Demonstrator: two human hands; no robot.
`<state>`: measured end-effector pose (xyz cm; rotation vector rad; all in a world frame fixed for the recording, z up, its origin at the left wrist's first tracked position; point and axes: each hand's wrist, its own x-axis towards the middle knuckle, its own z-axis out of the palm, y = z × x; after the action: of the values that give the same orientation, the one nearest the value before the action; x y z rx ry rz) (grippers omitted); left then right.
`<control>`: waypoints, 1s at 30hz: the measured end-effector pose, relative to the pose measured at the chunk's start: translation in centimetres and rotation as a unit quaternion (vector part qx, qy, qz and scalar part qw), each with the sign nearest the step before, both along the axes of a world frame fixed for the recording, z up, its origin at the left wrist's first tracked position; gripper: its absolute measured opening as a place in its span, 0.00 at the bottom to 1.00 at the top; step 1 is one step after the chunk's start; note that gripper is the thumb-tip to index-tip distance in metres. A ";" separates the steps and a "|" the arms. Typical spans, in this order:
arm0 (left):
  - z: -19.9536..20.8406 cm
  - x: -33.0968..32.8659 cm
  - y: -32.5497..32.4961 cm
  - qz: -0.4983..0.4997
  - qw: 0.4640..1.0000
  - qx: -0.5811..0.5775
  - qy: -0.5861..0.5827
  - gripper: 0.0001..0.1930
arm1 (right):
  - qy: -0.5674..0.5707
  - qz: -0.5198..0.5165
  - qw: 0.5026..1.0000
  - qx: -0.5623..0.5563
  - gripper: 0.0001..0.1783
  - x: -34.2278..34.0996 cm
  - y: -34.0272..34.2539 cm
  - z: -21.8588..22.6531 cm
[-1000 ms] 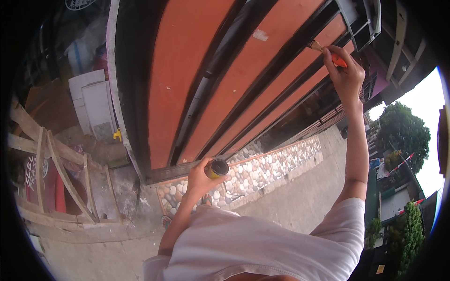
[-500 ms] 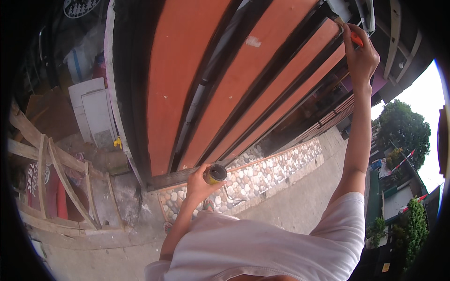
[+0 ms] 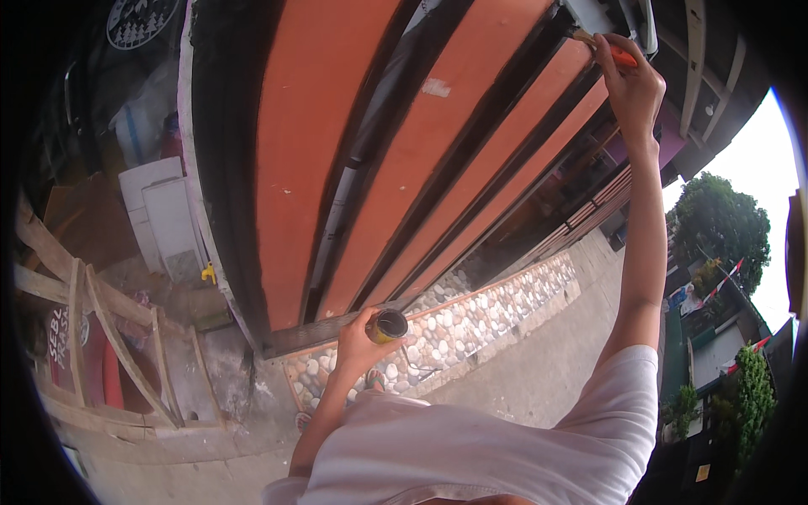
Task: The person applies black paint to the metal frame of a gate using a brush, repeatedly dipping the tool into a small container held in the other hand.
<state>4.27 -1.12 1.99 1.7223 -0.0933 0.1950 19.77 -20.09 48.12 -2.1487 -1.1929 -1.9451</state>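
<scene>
My left hand (image 3: 357, 347) is wrapped round a small can (image 3: 389, 326) with a dark inside, held low in front of me. Raised high at the upper right, my right hand (image 3: 633, 88) grips a paintbrush (image 3: 621, 55) by its orange handle. The brush's pale bristles point left and meet the top end of an orange board, by a black upright; whether they press on it cannot be made out. Before me stands a slatted wall of orange boards (image 3: 370, 202) with black strips (image 3: 450, 181) between them. One board bears a pale patch (image 3: 436, 87).
A strip of pebbles (image 3: 454, 332) runs along the wall's foot, beside concrete paving (image 3: 539, 379). To the left are a wooden frame (image 3: 109, 337), white panels (image 3: 168, 219) and a yellow tap (image 3: 209, 272). A tree (image 3: 720, 223) rises at the far right.
My right hand and the paintbrush have shifted a little left along the boards' top end. The whole view has turned slightly. My left hand still holds the can.
</scene>
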 end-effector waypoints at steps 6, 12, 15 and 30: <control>-0.9 0.0 0.2 0.009 1.000 0.005 -0.015 0.33 | -0.074 -0.005 0.997 -0.011 0.11 0.4 -0.2 0.1; -1.3 -0.1 0.2 0.036 0.999 -0.006 -0.026 0.32 | -0.130 -0.052 0.990 -0.003 0.09 -0.8 -0.2 -0.6; -1.5 -0.2 0.3 0.044 0.999 0.009 -0.024 0.32 | -0.125 -0.031 0.992 0.012 0.09 -1.9 0.4 -1.5; -0.7 -0.7 0.5 0.025 1.000 -0.002 0.002 0.33 | 0.149 0.028 0.980 -0.128 0.08 -3.1 -2.0 -16.2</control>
<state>3.61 -0.60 1.31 1.7213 -0.0458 0.2281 16.67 -22.13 31.87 -2.3838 -1.4896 -1.4457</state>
